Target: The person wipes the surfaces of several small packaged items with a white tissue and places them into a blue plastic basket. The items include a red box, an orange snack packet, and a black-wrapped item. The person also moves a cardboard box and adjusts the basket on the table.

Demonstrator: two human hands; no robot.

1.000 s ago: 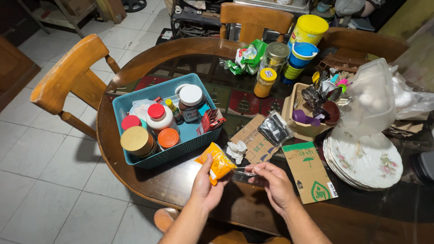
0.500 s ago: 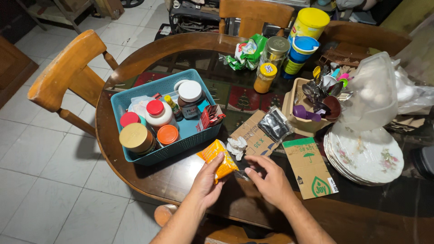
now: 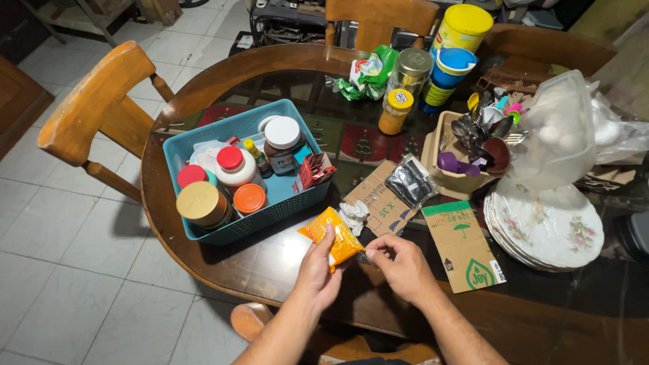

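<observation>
Orange sachet (image 3: pixel 332 238) is sitting pinched in my left hand (image 3: pixel 318 270), thumb across its face and fingers behind, while my right hand (image 3: pixel 403 267) is closing thumb and forefinger narrowly on the sachet's near corner; I cannot tell whether the corner is torn yet, and the packet is looking whole and full, so I am judging the opening as only just starting, with nothing poured. I am holding it low over the dark glass table (image 3: pixel 284 260), just in front of the teal basket (image 3: pixel 280 216). A crumpled white scrap (image 3: pixel 353 215) is lying just beyond the sachet, touching a flattened brown carton (image 3: pixel 378 196) with a black pouch (image 3: pixel 410 181) resting on it; a second carton with a green band (image 3: pixel 466 243) is lying beside my right hand. Working outward, the basket is carrying a gold-lidded jar (image 3: pixel 201 203), an orange-lidded jar (image 3: pixel 250 199), a red-capped white bottle (image 3: pixel 233 167), a white-lidded dark jar (image 3: pixel 282 142) and red packets (image 3: pixel 311 170). Further right, a beige caddy (image 3: pixel 436 149) is standing full of spoons and utensils, beside a stack of flowered plates (image 3: pixel 547 226) with a cloudy plastic bag (image 3: pixel 558 132) sitting on top.
</observation>
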